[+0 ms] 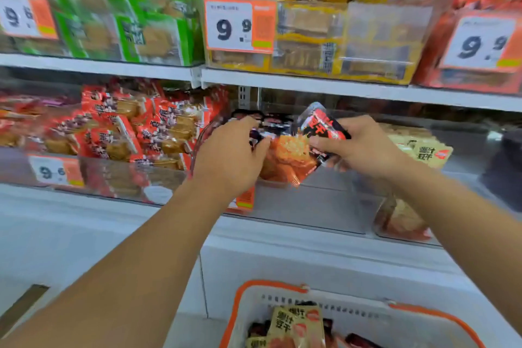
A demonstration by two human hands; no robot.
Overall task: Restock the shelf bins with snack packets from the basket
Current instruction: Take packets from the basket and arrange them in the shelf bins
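Both my hands are up at the middle clear bin (310,206) on the lower shelf. My left hand (228,155) grips the left end of a bunch of black-and-red snack packets (291,152) with orange contents showing. My right hand (364,147) pinches the right end of the same bunch, one black packet with red lettering sticking up above my fingers. The bunch hangs over the bin's open top. The white basket with orange rim (245,288) sits at the bottom edge, holding beige packets (296,322) and dark red ones.
A bin of red-and-white packets (127,127) fills the lower shelf left. Beige packets (421,150) lie in the bin to the right. The upper shelf (339,86) carries green, yellow and red packets behind 9.9 price tags (240,25). A white cabinet top runs below.
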